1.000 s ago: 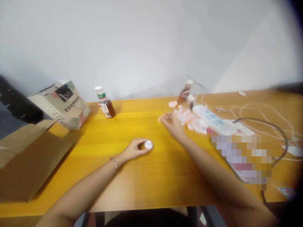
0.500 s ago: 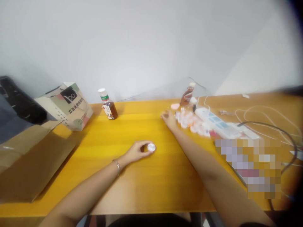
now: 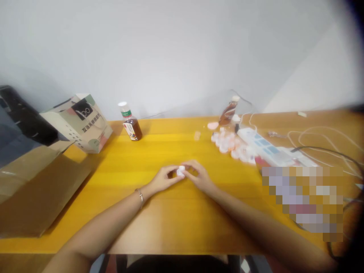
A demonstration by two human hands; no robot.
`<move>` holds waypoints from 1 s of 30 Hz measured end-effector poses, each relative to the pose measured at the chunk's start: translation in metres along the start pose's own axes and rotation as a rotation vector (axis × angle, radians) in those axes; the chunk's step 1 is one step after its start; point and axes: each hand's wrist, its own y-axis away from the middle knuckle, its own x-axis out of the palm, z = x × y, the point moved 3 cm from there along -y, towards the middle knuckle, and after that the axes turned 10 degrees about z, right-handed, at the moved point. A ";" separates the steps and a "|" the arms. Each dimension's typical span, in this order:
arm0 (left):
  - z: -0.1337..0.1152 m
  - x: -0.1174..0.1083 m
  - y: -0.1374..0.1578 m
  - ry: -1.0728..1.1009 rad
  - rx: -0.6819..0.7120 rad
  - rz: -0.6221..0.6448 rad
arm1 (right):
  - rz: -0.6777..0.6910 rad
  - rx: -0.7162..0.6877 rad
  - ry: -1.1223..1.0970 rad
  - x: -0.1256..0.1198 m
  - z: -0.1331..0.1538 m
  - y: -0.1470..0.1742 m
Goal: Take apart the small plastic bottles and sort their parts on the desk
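1. Watching from my remote seat, I take the centre of the dial as the small white object, which sits between the hands over the middle of the table. I can't tell whether it touches the tabletop.
2. Coming in from about eight o'clock, the left hand has its thumb and fingers curved round the object's near side, a narrow gap left inside the curl. I read it as the steadying grip.
3. From about three o'clock, the right hand brings bent fingers and thumb to the object's opposite side, nearly closed. Blur keeps me from saying whether it pinches the same piece or a second one against it.
4. As for progress, I judge this piece to be in the middle of being worked: both hands are on it, and nothing shows it finished or set down.
5. What appears untouched: a blurred cluster of pale round pieces at two o'clock, well apart from both hands, and a small pale block lying alone at one o'clock. Whether any of those are done or waiting, I can't tell.
6. Farther out, an upright bottle stands at ten o'clock and a power strip lies between two and three, neither in contact with a hand.
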 end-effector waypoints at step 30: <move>-0.011 0.006 0.029 -0.344 0.020 0.193 | -0.120 0.221 -0.666 0.010 -0.002 -0.003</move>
